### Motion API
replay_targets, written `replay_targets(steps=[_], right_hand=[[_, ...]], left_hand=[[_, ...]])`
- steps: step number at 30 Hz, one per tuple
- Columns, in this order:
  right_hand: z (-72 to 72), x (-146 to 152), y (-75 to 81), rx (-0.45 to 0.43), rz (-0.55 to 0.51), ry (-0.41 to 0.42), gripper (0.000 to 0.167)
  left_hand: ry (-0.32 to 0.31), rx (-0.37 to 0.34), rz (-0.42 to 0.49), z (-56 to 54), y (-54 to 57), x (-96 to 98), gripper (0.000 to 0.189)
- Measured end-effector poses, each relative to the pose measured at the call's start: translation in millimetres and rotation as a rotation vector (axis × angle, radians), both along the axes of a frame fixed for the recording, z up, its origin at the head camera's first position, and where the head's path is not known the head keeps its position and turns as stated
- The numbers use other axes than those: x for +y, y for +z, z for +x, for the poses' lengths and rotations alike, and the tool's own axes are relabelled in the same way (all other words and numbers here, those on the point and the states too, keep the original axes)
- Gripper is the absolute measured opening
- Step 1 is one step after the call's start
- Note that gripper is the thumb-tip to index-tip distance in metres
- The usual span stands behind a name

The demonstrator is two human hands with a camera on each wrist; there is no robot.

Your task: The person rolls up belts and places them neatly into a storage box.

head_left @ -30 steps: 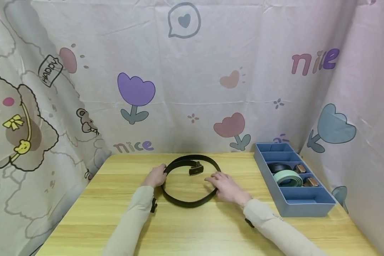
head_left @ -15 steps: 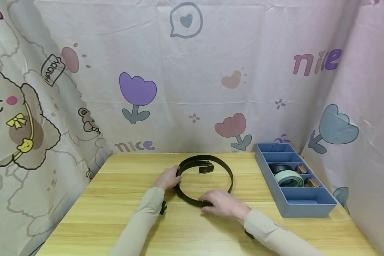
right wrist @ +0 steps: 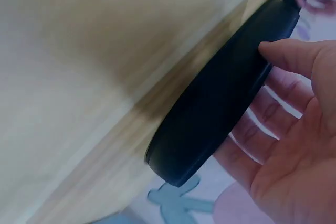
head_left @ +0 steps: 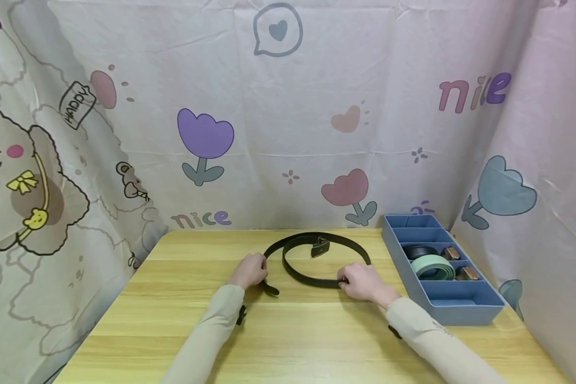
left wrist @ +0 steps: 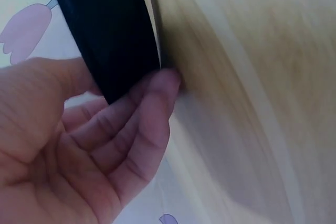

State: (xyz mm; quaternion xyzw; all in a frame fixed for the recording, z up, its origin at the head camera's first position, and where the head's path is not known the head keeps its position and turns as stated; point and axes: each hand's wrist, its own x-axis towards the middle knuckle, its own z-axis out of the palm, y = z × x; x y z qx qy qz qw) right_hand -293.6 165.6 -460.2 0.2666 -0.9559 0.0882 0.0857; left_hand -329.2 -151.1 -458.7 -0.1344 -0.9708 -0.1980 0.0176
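Observation:
A black belt [head_left: 317, 282] stands on its edge on the wooden table in a loose coil, its buckle [head_left: 320, 247] lying inside at the back. At the coil's left side my left hand [head_left: 249, 271] pinches the strap, and the belt's tip [head_left: 271, 290] pokes out below the fingers. In the left wrist view the strap [left wrist: 107, 30] passes between thumb and fingers. My right hand [head_left: 365, 282] holds the coil at its near right side. The right wrist view has the thumb on one face of the strap [right wrist: 226, 93] and the other fingers behind it.
To the right stands a blue divided box [head_left: 410, 290]. One compartment holds a rolled black belt [head_left: 418, 251], another a rolled mint-green belt [head_left: 431, 261]; copper-coloured buckles [head_left: 450, 253] show beside them. A printed curtain [head_left: 278, 133] hangs behind the wooden table [head_left: 288, 341].
The single ring has spread wider, with a smaller loop inside it and the tip showing at left. My right hand moved to the near side, then right, gripping the belt; the buckle shifted right.

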Motion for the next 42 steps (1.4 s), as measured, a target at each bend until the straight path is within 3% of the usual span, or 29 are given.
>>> replay_targets(steps=[3,5,8,11,15,22,29,33,42], right_hand=[[-3.3,6,0.6,-0.014,-0.008,-0.051,0.010],[-2.4,2,1.4,-0.028,-0.007,-0.032,0.012],[1.2,-12,1.3,-0.043,-0.017,0.069,0.024],[3.9,-26,-1.2,0.000,-0.001,0.189,0.041],[3.3,-33,-5.8,0.071,0.045,0.243,0.054],[-0.7,-18,-7.4,0.095,0.036,0.168,0.049],[-5.3,-1,-7.7,0.088,0.029,0.065,0.058],[-6.4,-2,-9.1,0.122,0.023,0.068,0.057],[0.3,-28,-11.3,0.223,-0.043,0.162,0.026]], left_hand=[[-0.046,-0.046,-0.001,4.0,4.8,3.9,0.011],[-0.090,-0.073,-0.007,6.5,6.7,8.8,0.011],[-0.143,-0.103,-0.004,9.2,7.1,18.6,0.011],[-0.176,-0.120,0.003,10.6,5.4,27.0,0.009],[-0.187,-0.134,0.029,13.0,3.8,30.8,0.006],[-0.172,-0.123,0.067,18.3,1.4,23.2,0.010],[-0.166,-0.135,0.118,22.1,-0.9,14.9,0.013],[-0.178,-0.128,0.118,23.1,-0.9,15.9,0.018],[-0.148,-0.132,0.100,27.3,0.8,28.9,0.024]])
